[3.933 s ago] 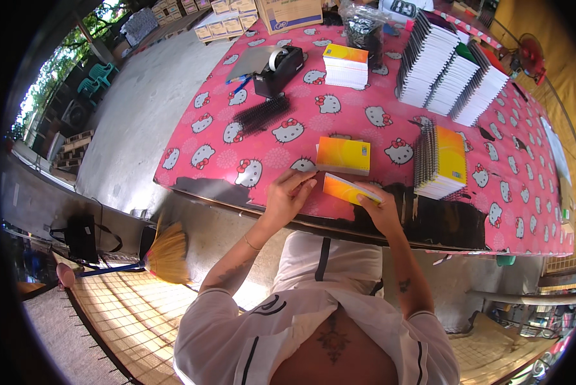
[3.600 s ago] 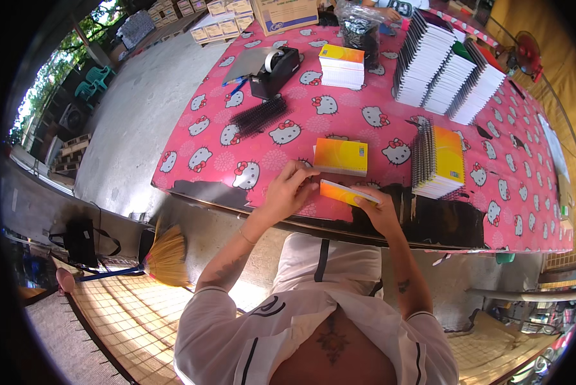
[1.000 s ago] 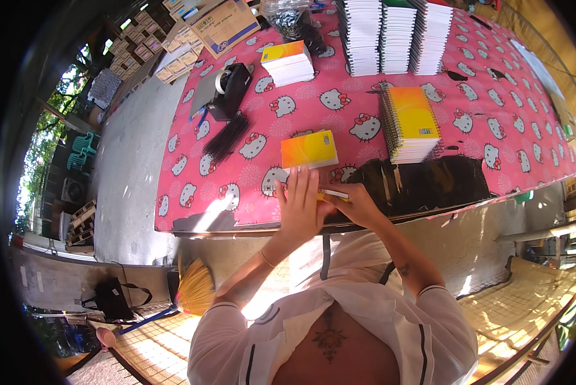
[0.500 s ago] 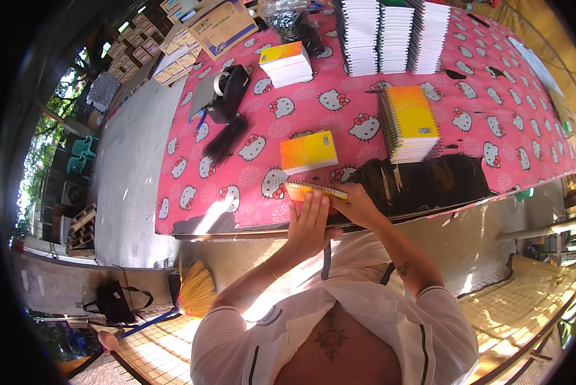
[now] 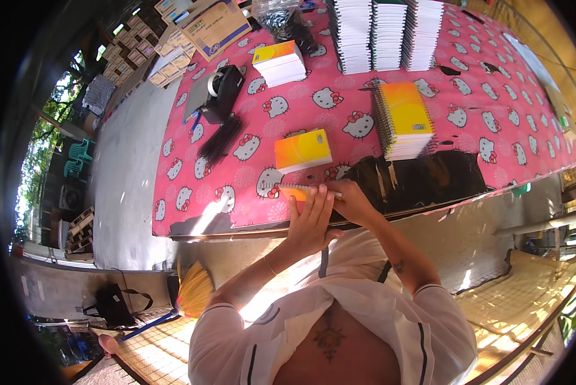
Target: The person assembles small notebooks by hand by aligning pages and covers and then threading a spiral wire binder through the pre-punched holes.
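Note:
At the table's near edge I hold a small spiral notebook (image 5: 292,192) with a yellow-orange cover, its coil edge up. My left hand (image 5: 312,218) presses its fingers against the near cover. My right hand (image 5: 352,202) pinches the notebook's right end, close to the coil; its fingertips are partly hidden. Just beyond lies a low stack of yellow-orange pads (image 5: 303,151) without visible coils. To the right stands a taller stack of coiled notebooks (image 5: 405,119). A bundle of loose black binding coils (image 5: 219,142) lies left of the pads.
A black tape dispenser (image 5: 224,96) stands at the left, with another pad stack (image 5: 279,64) behind it. Tall notebook piles (image 5: 352,38) and a cardboard box (image 5: 214,29) are at the back. A torn dark patch (image 5: 423,183) shows in the pink tablecloth (image 5: 339,122).
The view has shifted slightly. My right fingers have moved a little along the notebook's right end, and the notebook shows less of its cover. Both hands stay on it.

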Tool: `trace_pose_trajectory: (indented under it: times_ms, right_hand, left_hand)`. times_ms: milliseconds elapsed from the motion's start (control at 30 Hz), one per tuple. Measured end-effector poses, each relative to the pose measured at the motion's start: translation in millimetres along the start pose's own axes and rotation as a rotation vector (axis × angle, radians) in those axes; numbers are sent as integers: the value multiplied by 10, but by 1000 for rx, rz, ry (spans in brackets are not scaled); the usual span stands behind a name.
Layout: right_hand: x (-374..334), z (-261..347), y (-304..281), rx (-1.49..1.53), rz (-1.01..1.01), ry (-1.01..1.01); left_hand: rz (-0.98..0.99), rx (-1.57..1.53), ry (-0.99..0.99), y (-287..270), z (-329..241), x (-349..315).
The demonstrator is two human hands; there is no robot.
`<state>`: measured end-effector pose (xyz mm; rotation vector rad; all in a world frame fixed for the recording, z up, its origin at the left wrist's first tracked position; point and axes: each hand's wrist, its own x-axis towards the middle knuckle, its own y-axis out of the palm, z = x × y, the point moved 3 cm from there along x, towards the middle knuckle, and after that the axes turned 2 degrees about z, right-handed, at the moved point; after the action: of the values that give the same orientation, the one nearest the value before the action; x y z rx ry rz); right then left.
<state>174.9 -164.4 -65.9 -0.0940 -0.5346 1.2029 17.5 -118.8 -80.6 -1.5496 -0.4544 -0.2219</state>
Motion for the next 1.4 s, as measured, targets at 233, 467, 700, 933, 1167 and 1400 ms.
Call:
trace_pose_trajectory:
  times_ms: [233,467,700,933,1167,1400]
  right_hand:
    - [-12,19,-15,0,-33,16]
    - [-5,-96,-31,-97,-19,45]
    - [2,154,-137,-69,35,15]
    - [-36,290,-611,-3,114,79]
    - [33,408,-634,-98,121,-138]
    - [-53,674,-574,-327,-362,-36]
  left_hand:
    - [146,-28,-57,12,13,63]
    - [57,-45,-49,-10,-11,26]
    - [-164,-202,-106,-489,298,546]
    - [-226,-299,-84,-506,305,539]
    - [-212,-318,-80,-527,307,555]
    - [-146,-266,-63,-846,177,769]
